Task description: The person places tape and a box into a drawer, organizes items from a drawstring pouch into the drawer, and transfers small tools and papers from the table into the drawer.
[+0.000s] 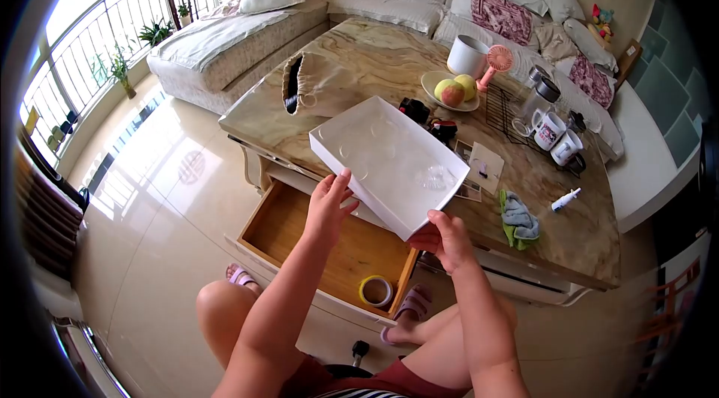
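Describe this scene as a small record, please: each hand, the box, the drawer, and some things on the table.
Left hand: holds the white box by its near side
Right hand: holds the box's right side, by the nearest corner
Box contents: something clear, not identifiable
Drawer: pulled open, tape roll inside
Table: fruit on a plate, pink fan, cloth bag

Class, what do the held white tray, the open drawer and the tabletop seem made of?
White tray: probably cardboard or plastic, smooth, with thin straight walls. Open drawer: likely wood, varnished-looking, warm brown inside. Tabletop: marble or an imitation, polished, with flowing veins and sheen.
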Tool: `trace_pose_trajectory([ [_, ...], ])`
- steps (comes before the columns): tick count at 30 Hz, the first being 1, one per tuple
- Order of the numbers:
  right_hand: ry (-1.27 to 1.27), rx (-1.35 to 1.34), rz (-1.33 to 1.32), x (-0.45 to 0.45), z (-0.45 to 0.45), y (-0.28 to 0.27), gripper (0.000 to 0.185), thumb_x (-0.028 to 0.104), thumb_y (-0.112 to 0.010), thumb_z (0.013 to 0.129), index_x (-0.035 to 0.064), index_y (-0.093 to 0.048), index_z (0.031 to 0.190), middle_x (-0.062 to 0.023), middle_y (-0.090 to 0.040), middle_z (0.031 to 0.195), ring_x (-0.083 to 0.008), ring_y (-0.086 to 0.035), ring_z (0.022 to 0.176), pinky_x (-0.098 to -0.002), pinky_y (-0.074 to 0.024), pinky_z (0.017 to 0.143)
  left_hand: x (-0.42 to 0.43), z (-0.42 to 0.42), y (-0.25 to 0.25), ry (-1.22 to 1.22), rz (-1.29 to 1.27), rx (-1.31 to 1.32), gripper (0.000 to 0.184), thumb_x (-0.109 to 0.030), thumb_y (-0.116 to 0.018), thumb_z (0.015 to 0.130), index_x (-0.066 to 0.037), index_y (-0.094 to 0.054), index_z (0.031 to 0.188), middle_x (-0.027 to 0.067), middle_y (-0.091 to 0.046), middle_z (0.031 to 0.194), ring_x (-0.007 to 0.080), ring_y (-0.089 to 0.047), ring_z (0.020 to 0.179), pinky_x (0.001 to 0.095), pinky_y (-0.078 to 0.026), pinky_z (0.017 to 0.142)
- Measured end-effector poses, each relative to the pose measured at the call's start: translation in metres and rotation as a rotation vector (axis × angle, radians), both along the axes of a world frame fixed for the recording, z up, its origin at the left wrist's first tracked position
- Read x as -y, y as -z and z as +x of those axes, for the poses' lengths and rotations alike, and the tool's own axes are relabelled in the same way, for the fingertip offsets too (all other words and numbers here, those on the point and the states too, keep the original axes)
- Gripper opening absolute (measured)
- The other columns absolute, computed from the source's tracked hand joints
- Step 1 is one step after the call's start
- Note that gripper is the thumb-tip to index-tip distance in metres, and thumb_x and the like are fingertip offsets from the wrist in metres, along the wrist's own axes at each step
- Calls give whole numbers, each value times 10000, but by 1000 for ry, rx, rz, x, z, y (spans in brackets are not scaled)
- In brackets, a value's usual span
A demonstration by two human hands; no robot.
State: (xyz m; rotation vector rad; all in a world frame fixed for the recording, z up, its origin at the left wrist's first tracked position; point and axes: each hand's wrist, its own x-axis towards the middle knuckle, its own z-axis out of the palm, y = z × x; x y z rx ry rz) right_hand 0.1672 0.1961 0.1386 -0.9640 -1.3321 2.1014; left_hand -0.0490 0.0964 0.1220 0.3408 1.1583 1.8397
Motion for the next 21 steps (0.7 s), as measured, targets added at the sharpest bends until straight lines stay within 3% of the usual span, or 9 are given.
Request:
trace_pose_trajectory([
  [4,-4,45,30,1,16,2,428,311,-591,830,-35,-567,1080,-156,-673,862,-253,-689,740,-372,-597,645,5,-7,-10,-57,-5,29,352,-350,-620,901,-84,-541,1117,11,-585,1055,148,-555,969,363,-469,852],
  [12,-38,-33,138,12,30,12,562,340,-627,795,-36,-482,1186,-126,-650,907,-213,-681,694,-338,-603,587,40,-1,-10,-129,48,63,231,-205,-585,897,-73,-559,1085,27,-609,1001,163,-604,902,382,-524,797],
  [14,-115,-17,156,21,29,-6,575,309,-645,806,-28,-435,1222,-122,-591,1024,-171,-654,811,-323,-585,669,59,3,-10,-184,78,79,222,-196,-581,895,-75,-560,1080,32,-611,995,171,-604,912,388,-520,806],
  [16,-153,-23,158,30,25,-11,594,312,-656,803,-31,-423,1227,-128,-588,1029,-172,-650,830,-320,-585,681,81,8,-16,-261,118,106,164,-169,-565,888,-79,-557,1024,42,-614,973,187,-600,939,403,-508,830],
  [18,-192,-28,162,40,17,-13,614,316,-668,799,-35,-411,1233,-133,-584,1034,-174,-645,848,-317,-585,694,105,7,-14,-277,139,82,351,-192,-608,881,-82,-492,1193,40,-589,1093,169,-586,980,398,-501,858],
  [19,-232,-36,158,46,12,-14,611,303,-668,804,-36,-402,1237,-138,-577,1047,-180,-644,855,-320,-587,696,116,5,-11,-301,123,81,350,-184,-603,884,-84,-484,1198,44,-589,1101,173,-584,1001,406,-502,865],
  [21,-298,-33,123,58,1,-11,602,266,-661,822,-47,-377,1251,-141,-563,1065,-196,-645,868,-327,-590,709,134,4,-10,-375,96,59,223,-154,-563,887,-73,-503,1086,46,-599,1017,173,-607,917,387,-530,805],
])
